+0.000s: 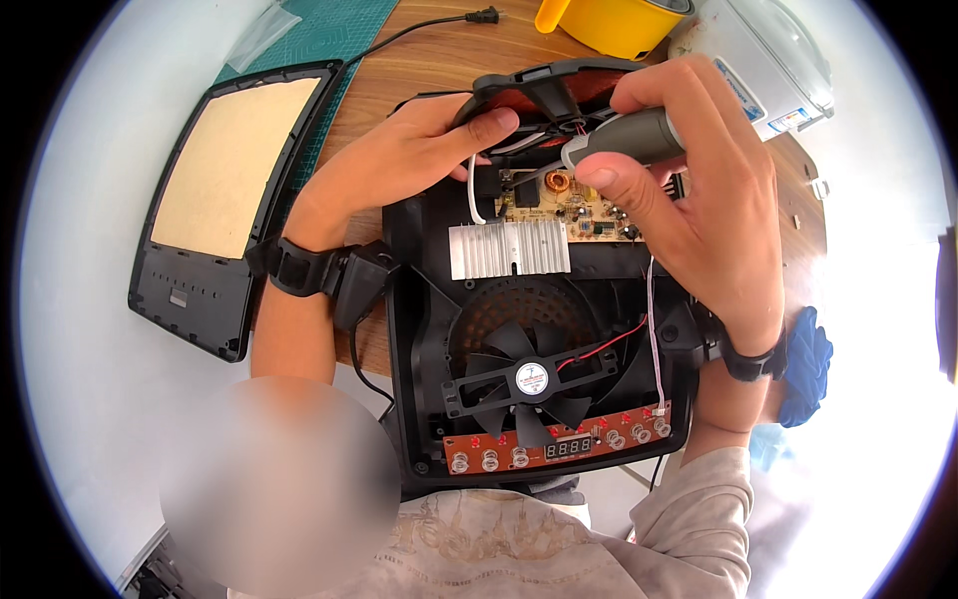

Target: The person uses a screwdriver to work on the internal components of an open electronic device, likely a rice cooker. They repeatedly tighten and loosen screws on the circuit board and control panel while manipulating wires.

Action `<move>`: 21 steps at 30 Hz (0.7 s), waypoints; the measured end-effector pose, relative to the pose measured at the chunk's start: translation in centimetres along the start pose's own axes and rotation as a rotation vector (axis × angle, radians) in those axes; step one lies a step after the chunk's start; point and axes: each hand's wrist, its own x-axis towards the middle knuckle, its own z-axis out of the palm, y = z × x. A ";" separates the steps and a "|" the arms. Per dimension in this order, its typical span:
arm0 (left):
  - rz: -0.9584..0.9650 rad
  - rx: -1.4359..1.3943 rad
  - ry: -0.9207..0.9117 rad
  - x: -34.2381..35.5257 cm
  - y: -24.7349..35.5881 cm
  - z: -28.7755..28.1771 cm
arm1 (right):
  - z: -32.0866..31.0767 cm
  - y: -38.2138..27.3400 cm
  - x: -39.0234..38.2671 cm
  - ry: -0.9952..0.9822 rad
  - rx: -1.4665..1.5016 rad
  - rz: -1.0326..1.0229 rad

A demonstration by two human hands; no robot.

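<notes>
"Looking from the head camera, which containers do you see?"

"One open black housing [407, 319], lying on the wooden table [429, 45] in front of the person. Inside there are one circuit board [599, 228], one ribbed silver heat sink [509, 250], one fan [529, 377] and, along the near edge, one orange strip board [551, 454]. Behind it stands one yellow pot [609, 28] (its inside I cannot tell)."

"And the hands, are they together?"

"They are apart. The left hand [424, 140] is closed on the rim of one black round part [547, 92], lifted and tilted over the far end of the housing. The right hand [704, 190] is wrapped around the grey handle of one screwdriver [631, 138]. Its shaft points to the left end of the circuit board; whether the tip touches, I cannot tell."

"Can you count more?"

"Yes: one copper ring coil [557, 182] on the circuit board, one display [568, 448] with four digits on the strip board, and two wrist straps [299, 268], one at each wrist. At left lies one black cover [205, 295] with one beige sheet [235, 165], partly over one green mat [334, 35]."
</notes>
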 end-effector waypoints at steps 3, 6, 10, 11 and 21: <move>0.033 -0.001 0.021 0.0 -0.2 0.2 | 0.2 0.3 0.1 0.028 -0.127 -0.069; 0.028 -0.022 0.031 0.0 -0.2 0.2 | 0.7 -0.2 0.0 0.073 0.009 0.070; 0.022 -0.009 0.021 0.2 -0.2 0.1 | 1.4 -0.1 0.0 0.245 0.342 0.129; 0.039 0.015 0.026 0.2 -0.4 0.2 | 1.6 0.1 0.0 0.241 0.316 0.105; 0.079 -0.008 0.065 0.1 -0.5 0.5 | 0.4 -0.2 0.3 0.215 -0.047 -0.059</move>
